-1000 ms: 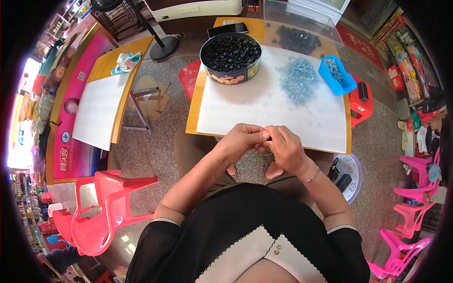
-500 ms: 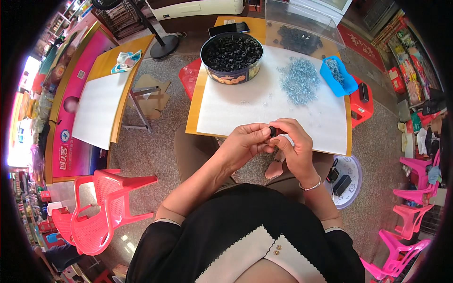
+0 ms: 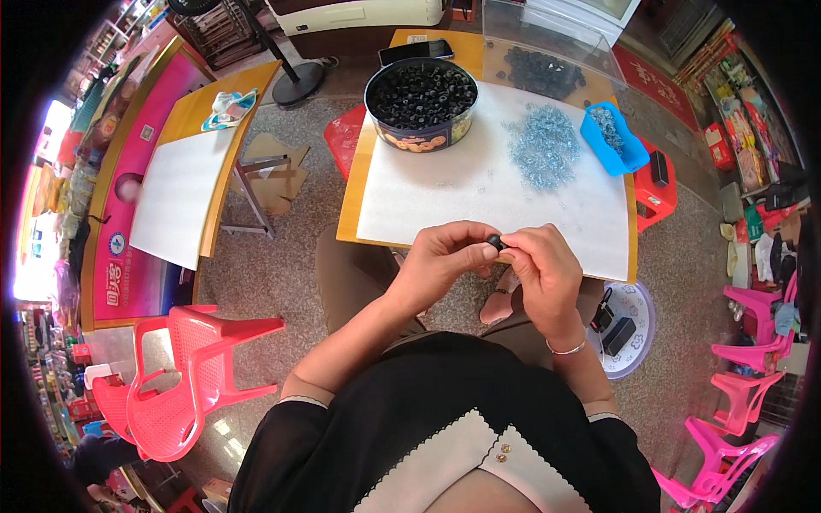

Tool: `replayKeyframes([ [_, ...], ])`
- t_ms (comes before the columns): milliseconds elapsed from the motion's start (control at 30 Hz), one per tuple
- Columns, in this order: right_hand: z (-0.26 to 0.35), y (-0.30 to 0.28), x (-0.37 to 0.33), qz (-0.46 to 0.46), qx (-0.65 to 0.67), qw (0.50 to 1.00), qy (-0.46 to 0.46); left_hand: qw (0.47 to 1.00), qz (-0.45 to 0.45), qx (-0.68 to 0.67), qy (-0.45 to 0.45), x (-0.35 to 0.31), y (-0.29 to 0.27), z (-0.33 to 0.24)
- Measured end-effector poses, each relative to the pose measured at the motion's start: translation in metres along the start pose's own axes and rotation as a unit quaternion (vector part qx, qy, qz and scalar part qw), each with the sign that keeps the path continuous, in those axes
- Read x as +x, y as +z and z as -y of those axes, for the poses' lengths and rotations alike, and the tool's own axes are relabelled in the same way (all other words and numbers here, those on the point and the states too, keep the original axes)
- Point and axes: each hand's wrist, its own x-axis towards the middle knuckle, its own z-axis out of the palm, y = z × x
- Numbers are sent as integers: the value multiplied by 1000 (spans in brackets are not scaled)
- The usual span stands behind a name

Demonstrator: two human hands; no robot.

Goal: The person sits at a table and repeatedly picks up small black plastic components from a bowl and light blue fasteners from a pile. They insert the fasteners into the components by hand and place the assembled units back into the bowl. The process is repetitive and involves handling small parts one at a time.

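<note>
Between my two hands, just off the near edge of the white-covered table (image 3: 402, 214), is a small round black part (image 3: 495, 242). My left hand (image 3: 446, 261) pinches it between thumb and forefinger. The fingertips of my right hand (image 3: 544, 267) press on its other side; whether they also hold a tiny piece is hidden. A round tin (image 3: 419, 139) full of similar black parts stands at the far left of the tabletop. To its right lies a loose pile of small clear bluish pieces (image 3: 545, 147). More of these fill a blue plastic tray (image 3: 634, 157) at the table's right edge.
A clear plastic box (image 3: 547, 38) with black parts by it stands at the far right, and a phone (image 3: 416, 52) lies behind the tin. Red stools (image 3: 657, 195) flank the table. A pink chair (image 3: 192, 376) stands left, a white basin (image 3: 637, 342) right.
My right hand has shifted slightly right and down, its fingers now closer together. The left fingers have turned the black part a little, and it sits slightly lower.
</note>
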Motion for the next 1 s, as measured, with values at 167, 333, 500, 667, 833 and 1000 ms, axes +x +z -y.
replayKeyframes([
  [167, -10, -1, 5, 113, 391, 891, 200, 988, 55, -143, -28, 2, -5, 13],
  [333, -13, 14, 1, 167, 611, 727, 264, 976, 64, -207, -27, 3, 5, 22],
  [500, -19, 23, -5, 153, 590, 758, 233, 966, 43, -254, -17, 0, 8, 28],
  [667, -16, 22, -7, 152, 571, 780, 207, 980, 22, -196, -16, -7, 10, 27],
  [833, -12, 20, -10, 119, 592, 771, 202, 986, 28, -161, 36, -8, 16, 33],
  [1000, -18, 21, -13, 108, 596, 767, 211, 990, 35, -127, 50, -4, 18, 35],
])
